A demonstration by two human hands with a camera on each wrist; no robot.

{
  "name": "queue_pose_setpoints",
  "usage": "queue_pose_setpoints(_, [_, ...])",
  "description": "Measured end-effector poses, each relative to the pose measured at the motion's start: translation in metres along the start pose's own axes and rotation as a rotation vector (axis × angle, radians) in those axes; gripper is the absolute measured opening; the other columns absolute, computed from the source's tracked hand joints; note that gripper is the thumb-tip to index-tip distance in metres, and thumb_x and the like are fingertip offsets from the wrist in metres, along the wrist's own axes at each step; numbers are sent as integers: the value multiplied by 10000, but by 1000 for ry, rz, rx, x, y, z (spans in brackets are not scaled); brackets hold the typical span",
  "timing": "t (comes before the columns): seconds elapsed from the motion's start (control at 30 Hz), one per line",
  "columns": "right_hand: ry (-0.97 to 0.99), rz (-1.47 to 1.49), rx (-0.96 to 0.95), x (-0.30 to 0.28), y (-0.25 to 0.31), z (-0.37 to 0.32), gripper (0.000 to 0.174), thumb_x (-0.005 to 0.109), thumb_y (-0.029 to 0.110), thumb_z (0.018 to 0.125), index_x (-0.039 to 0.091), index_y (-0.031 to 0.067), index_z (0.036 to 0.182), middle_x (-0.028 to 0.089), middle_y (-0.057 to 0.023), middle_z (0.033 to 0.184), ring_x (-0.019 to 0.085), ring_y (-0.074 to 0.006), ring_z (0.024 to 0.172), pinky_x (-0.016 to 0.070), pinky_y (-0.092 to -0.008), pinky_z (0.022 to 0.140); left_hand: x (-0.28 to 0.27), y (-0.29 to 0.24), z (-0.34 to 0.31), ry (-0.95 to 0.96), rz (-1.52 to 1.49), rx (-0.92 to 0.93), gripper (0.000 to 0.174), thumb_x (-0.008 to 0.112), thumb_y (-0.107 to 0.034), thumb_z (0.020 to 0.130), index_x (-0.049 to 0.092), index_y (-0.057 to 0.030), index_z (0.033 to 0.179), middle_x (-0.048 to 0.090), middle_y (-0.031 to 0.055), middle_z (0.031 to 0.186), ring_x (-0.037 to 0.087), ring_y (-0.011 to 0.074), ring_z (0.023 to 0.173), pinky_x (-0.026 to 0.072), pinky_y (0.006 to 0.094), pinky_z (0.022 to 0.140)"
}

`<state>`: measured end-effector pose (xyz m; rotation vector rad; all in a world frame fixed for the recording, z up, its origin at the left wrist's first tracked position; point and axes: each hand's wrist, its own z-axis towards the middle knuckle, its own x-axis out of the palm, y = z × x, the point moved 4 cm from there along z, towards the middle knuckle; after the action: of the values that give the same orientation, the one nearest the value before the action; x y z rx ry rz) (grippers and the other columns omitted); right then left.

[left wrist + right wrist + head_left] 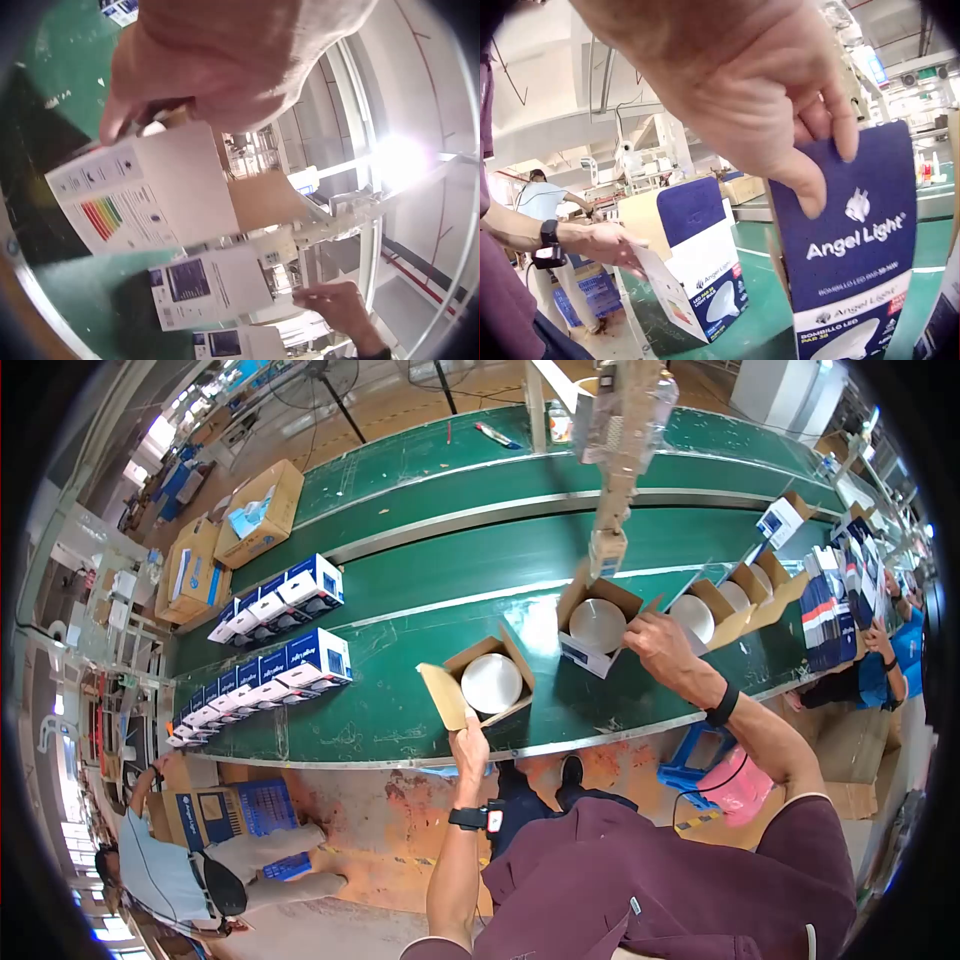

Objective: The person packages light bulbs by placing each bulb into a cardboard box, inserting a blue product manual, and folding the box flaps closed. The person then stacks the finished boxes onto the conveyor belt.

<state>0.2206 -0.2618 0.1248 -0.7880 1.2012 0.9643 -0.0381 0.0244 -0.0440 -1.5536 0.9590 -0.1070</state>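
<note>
"What fills most of the head view?"

"The green work table point(390, 660); a person in a maroon shirt point(660, 870) is at its near edge, both arms stretched over it."

"And about the table?"

"Two brown cartons point(260, 515) at its left end; two rows of closed boxes point(265, 685) in front of them; more open boxes point(785, 598) side by side towards the right."

"Which boxes are being handled?"

"The left open box point(441, 695), just in front of the person; the middle open box point(583, 657), a little to its right; both stand on the green surface, tops open."

"How are the fingers?"

"The left hand point(469, 748) grips the left open box at its near edge, some fingers hidden behind cardboard; the right hand point(665, 648) pinches the raised blue flap point(870, 172) of the middle open box between thumb and fingertips."

"Anything smaller?"

"A white round lamp point(492, 683) sits inside the left open box, another white disc point(598, 625) inside the middle one; smallest is the white 'Angel Light' lettering point(855, 241) on the blue flap, below the right hand's fingers."
</note>
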Motion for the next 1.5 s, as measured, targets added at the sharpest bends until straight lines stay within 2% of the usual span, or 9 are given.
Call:
queue_pose_setpoints(0.13, [102,-71,90,12,13,-27,157,690,51,778,684,68,934,670,-102,937,670,-297,992,502,-428,895,-22,-21,42,233,-129,173,399,688,-310,1025,734,86,1045,753,91,865,647,149,782,529,341,748])
queue_pose_setpoints(0.33, [-156,398,107,-40,99,-19,737,817,95,840,520,104,1515,618,-145,1403,622,-339,1272,537,-416,1060,-35,-100,97,464,36,366,421,809,-249,930,741,23,1244,793,132,1090,703,147,950,559,322,861])
queue_pose_setpoints(0.43, [-122,773,128,1,131,-1,810,823,162,859,432,93,1565,548,-192,1472,585,-405,1291,512,-438,1074,-54,-139,67,-441,445,875,476,736,-215,981,634,15,1385,607,236,1434,654,349,1173,534,421,1003])
queue_pose_setpoints(0.5, [-121,884,189,56,133,13,791,835,208,859,454,101,1544,535,-188,1476,566,-412,1312,502,-451,1082,-74,-167,19,-386,-58,760,354,665,-154,1021,651,19,1330,601,210,1419,642,363,1168,528,423,1012])
queue_pose_setpoints(0.57, [-139,896,229,107,136,25,677,873,231,816,580,128,1418,540,-171,1450,553,-391,1329,494,-465,1078,-63,-176,-8,-18,14,782,300,574,-135,1075,653,35,1309,682,192,1282,682,290,1113,537,386,1004])
queue_pose_setpoints(0.67, [-358,915,304,121,152,41,370,842,268,836,727,100,1144,638,-145,1290,640,-362,1177,533,-431,976,-30,-124,43,874,-352,-2,444,534,-322,1105,667,35,1333,728,161,1250,696,232,1166,536,356,1039])
queue_pose_setpoints(0.77, [-297,940,474,102,167,51,291,856,250,859,757,67,1063,660,-92,1229,675,-269,1089,559,-385,879,-22,-103,76,1199,-86,-7,389,575,-277,1095,683,-6,1352,742,84,1226,721,156,1061,573,301,943])
queue_pose_setpoints(1.27, [-281,707,434,101,185,57,465,913,279,770,684,74,1118,667,-131,1218,682,-368,1095,566,-438,886,2,-120,111,1295,-52,52,213,683,-191,1027,746,11,1011,767,110,970,746,193,873,628,326,785])
queue_pose_setpoints(1.5, [-264,632,583,103,197,62,532,884,397,803,639,40,1112,668,-175,1138,700,-417,968,578,-495,786,12,-101,115,1561,119,161,302,802,-321,952,747,-64,1101,698,-48,964,597,53,851,509,271,768])
